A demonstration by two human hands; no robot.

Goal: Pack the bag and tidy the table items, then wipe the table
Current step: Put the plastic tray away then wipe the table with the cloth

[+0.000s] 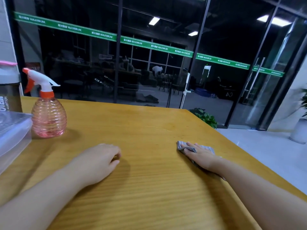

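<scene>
Right hand (201, 156) lies flat, fingers straight, pressing the grey cloth (184, 147) onto the desk (149, 180) near its right edge; left hand (99, 161) rests loosely curled, holding nothing. That cloth looks soft and light, likely to bunch, so palm pressure across its middle suits it best.

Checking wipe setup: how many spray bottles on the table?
1. The spray bottle stands at the table's far left, beside a plastic box. The view cuts off further left, so more may be hidden.
</scene>
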